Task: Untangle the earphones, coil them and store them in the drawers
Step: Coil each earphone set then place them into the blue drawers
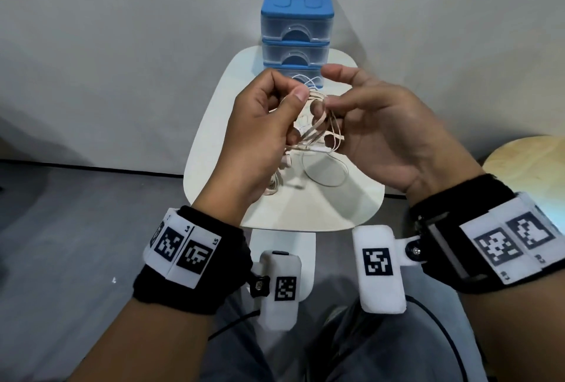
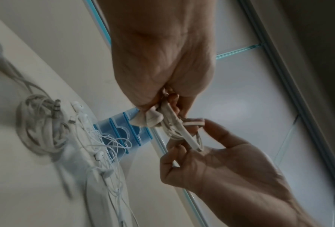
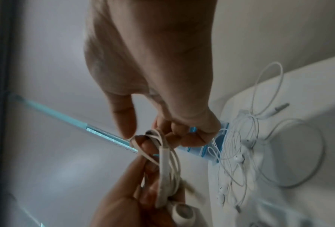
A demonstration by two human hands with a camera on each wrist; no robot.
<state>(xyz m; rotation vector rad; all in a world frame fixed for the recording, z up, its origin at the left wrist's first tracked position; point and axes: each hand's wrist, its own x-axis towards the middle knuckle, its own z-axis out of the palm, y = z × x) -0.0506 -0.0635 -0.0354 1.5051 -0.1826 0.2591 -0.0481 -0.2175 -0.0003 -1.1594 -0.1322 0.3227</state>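
Observation:
Above the white table (image 1: pixel 211 143), my left hand (image 1: pixel 293 100) grips a coil of beige flat-cable earphones (image 1: pixel 318 128), thumb pressed on top. My right hand (image 1: pixel 328 100) pinches a strand of the same coil at its upper edge. In the left wrist view the coil (image 2: pixel 174 127) hangs between both hands, an earbud (image 2: pixel 153 119) poking out under the left fingers. From the right wrist the coil (image 3: pixel 166 161) loops over a left finger. The blue three-drawer unit (image 1: pixel 295 33) stands at the table's far end, drawers closed.
A tangle of thin white earphones (image 1: pixel 324 167) lies on the table under my hands and reaches the bottom drawer. A second coiled beige set (image 2: pixel 40 127) rests near the left edge. A round wooden stool (image 1: pixel 526 161) stands to the right.

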